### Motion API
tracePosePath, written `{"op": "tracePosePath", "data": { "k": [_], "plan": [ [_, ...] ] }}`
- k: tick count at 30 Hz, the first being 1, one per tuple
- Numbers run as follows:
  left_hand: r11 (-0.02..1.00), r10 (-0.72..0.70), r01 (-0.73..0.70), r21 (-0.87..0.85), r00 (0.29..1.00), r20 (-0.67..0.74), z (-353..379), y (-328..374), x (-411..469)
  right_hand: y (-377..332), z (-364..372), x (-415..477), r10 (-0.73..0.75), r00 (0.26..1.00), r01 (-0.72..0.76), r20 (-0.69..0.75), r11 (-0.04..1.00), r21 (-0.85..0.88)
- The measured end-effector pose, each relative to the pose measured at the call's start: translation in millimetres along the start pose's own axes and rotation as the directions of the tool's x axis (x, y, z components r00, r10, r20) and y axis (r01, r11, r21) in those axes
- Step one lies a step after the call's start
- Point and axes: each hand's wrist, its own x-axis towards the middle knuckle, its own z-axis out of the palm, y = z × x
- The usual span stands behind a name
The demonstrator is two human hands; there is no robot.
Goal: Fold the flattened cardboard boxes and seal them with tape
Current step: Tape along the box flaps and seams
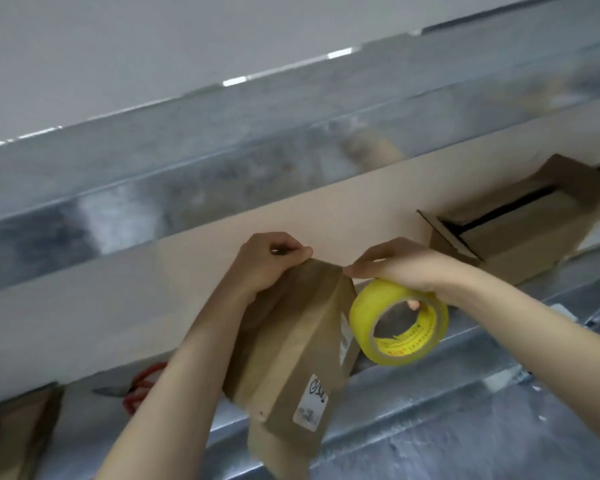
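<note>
Cardboard box (pixel 291 341): held up in mid-frame between both hands, tilted, its long side running down toward the camera; folded into shape, with a white sticker (pixel 310 403) seen on its near face.
Left hand (pixel 267 265): closed over the box's upper left edge, fingers curled and the thumb pressed against the top.
Right hand (pixel 402 268): fingers curled through the core of the tape roll, one fingertip visible inside it; thumb and forefinger were brought to the box's top right corner.
Tape roll (pixel 364 306): yellow, hung from the right hand, just beside the box's right side.
Second box (pixel 520 244): open-topped, set on the beige ledge (pixel 153 289) to the right, well apart.
Scissors (pixel 139 386): red-handled, lying at lower left, partly hidden by the left forearm.
Metal surface (pixel 465 427): noted below the hands.
</note>
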Motion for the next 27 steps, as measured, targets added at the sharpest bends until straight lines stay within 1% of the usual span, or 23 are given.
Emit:
{"op": "tracePosePath", "data": {
  "k": [2,5,6,8,12,14,17,19,21,24,27],
  "plan": [
    [0.994,-0.094,0.088,-0.061,0.989,-0.117,-5,-4,-15,1,-1,-4,-0.027,0.998,0.028,0.061,0.999,-0.017],
    [0.974,-0.205,0.164,-0.158,0.934,-0.293,-15,-12,-35,2,0,-10,-0.068,0.981,0.071,0.181,0.997,-0.012],
    [0.969,-0.229,0.181,-0.167,0.911,-0.343,-18,-14,-42,1,1,-14,-0.078,0.975,0.083,0.209,0.996,-0.014],
    [0.967,-0.254,0.218,-0.132,0.873,-0.417,-22,-16,-51,2,0,-19,-0.094,0.965,0.104,0.245,0.994,-0.032],
    [0.949,-0.252,0.312,0.047,0.839,-0.483,-27,-8,-59,8,-16,-31,-0.057,0.959,0.075,0.276,0.996,-0.056],
    [0.930,-0.240,0.344,0.125,0.832,-0.500,-28,-2,-59,14,-26,-36,-0.084,0.954,0.097,0.287,0.995,-0.033],
    [0.886,-0.224,0.394,0.245,0.825,-0.519,-30,4,-60,20,-34,-44,-0.105,0.939,0.114,0.327,0.993,-0.008],
    [0.838,-0.220,0.442,0.321,0.811,-0.543,-24,10,-61,23,-33,-46,-0.117,0.931,0.122,0.346,0.993,0.006],
    [0.780,-0.210,0.489,0.391,0.792,-0.573,-15,16,-64,31,-29,-43,-0.122,0.935,0.118,0.332,0.992,0.033],
    [0.734,-0.231,0.544,0.407,0.764,-0.603,-8,19,-66,38,-29,-40,-0.155,0.944,0.134,0.291,0.987,0.091],
    [0.678,-0.282,0.599,0.426,0.747,-0.602,-5,25,-63,39,-41,-23,-0.147,0.973,0.115,0.178,0.977,0.181]
  ]
}}
